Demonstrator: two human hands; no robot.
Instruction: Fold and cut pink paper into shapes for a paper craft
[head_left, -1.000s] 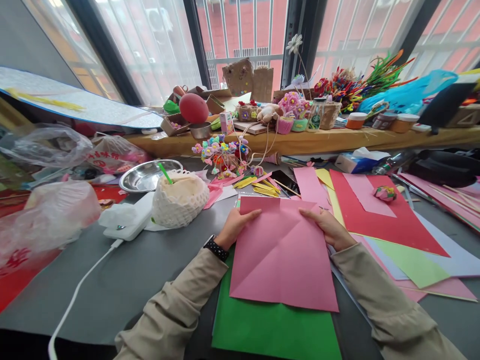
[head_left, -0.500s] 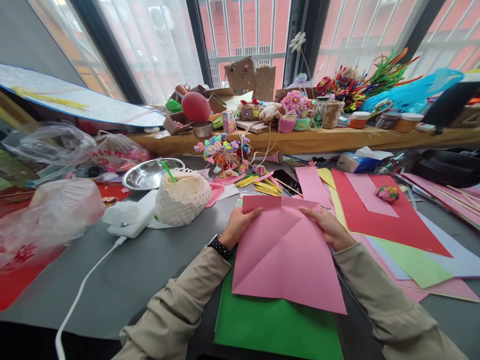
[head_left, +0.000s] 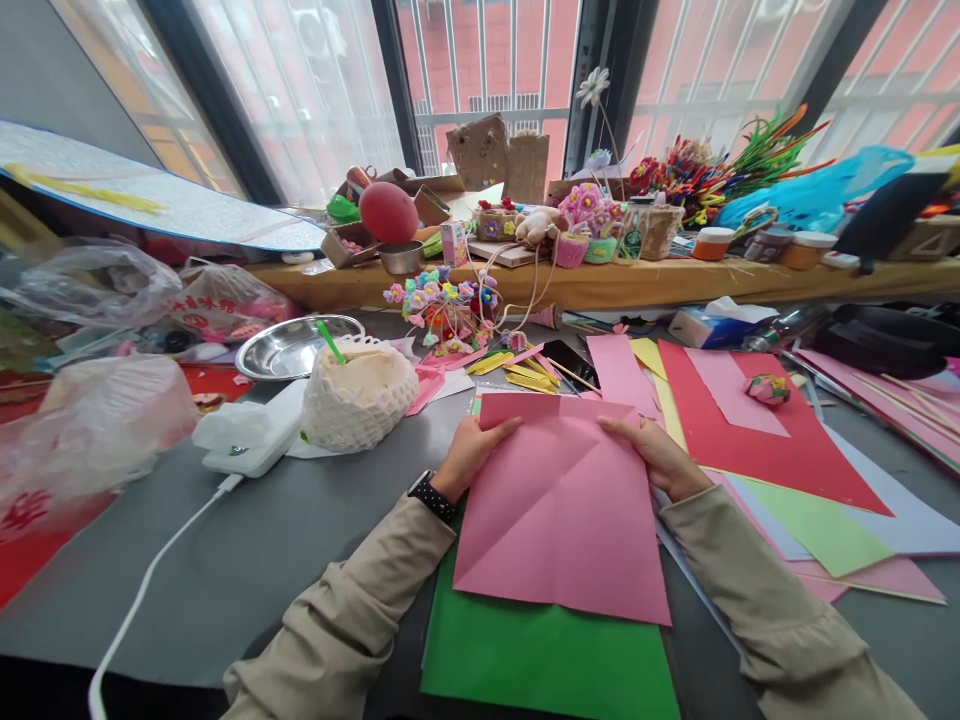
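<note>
Pink sheet [head_left: 566, 520] sits between the hands, over the green sheet [head_left: 547, 660], toward the near edge of the desk [head_left: 300, 540]. Left hand [head_left: 469, 455] grips its left side by the far-left corner, right hand [head_left: 664, 458] its right side by the far-right corner; thumbs on top, hands well apart. Neither is nearer, both are on it. Looks about square, so no clear long axis. Centre crease runs far to near, away from the wearer; a diagonal heads out of the near-left corner. Near-right corner sits closest to desk's near edge. Can't tell if it touches the green.
</note>
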